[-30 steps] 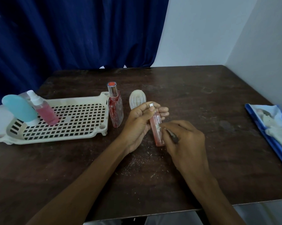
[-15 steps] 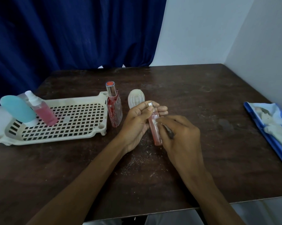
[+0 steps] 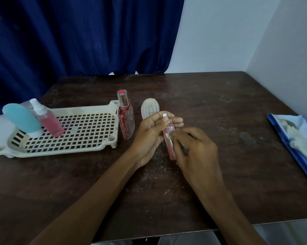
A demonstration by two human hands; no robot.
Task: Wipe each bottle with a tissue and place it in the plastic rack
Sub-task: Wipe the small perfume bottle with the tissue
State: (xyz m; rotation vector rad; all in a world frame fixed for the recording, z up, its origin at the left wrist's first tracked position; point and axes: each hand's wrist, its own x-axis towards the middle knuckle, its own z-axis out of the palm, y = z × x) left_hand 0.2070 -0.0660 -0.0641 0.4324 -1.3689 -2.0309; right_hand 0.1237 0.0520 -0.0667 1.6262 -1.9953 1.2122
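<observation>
Left hand (image 3: 149, 137) grips a slim pink bottle (image 3: 170, 147) near its silver cap, above the table (image 3: 219, 106); right hand (image 3: 197, 151) pinches a tissue scrap (image 3: 168, 136) against its side; hard rubbing could twist the fingertip-held bottle loose; plastic rack (image 3: 75, 151) waits left.

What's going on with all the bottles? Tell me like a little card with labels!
Holding: left hand grips slim pink bottle near its cap
Wiping: right hand pinches tissue against it
In rack: teal bottle, pink spray bottle
Waiting on table: red bottle beside rack, white ribbed container behind left hand
Far right: blue tissue pack
</observation>
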